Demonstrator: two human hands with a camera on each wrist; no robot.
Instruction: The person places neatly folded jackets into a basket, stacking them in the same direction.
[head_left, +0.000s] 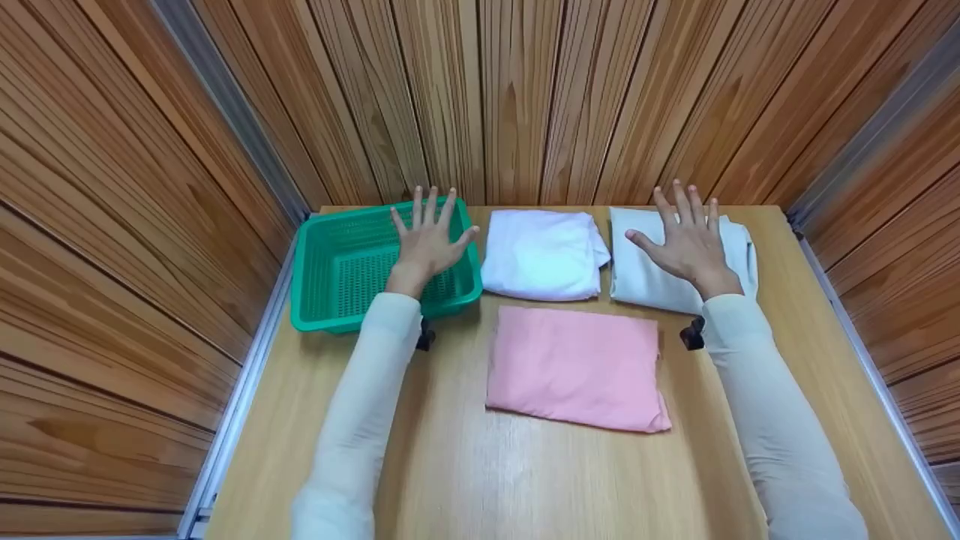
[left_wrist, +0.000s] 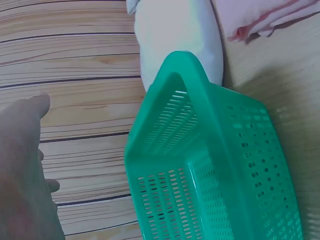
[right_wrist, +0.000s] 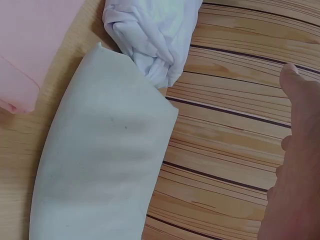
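In the head view my left hand (head_left: 429, 244) is held over the right part of a green plastic basket (head_left: 300, 285), fingers spread and holding nothing. The basket has slotted walls and floor, seen from above its rim in the left wrist view. My right hand (head_left: 690, 244) hovers over a folded pale grey-white cloth (head_left: 637, 277), also with spread fingers and nothing in them. Between the hands lies a folded white cloth (head_left: 544, 255), its right side bunched. Nearer the front, a folded pink cloth (head_left: 574, 367) lies flat on the table.
The light wooden table (head_left: 510, 487) backs onto a wood-panelled wall (head_left: 517, 105). Panelled walls with metal rails stand at the left and right sides. A small black device shows beneath each wrist.
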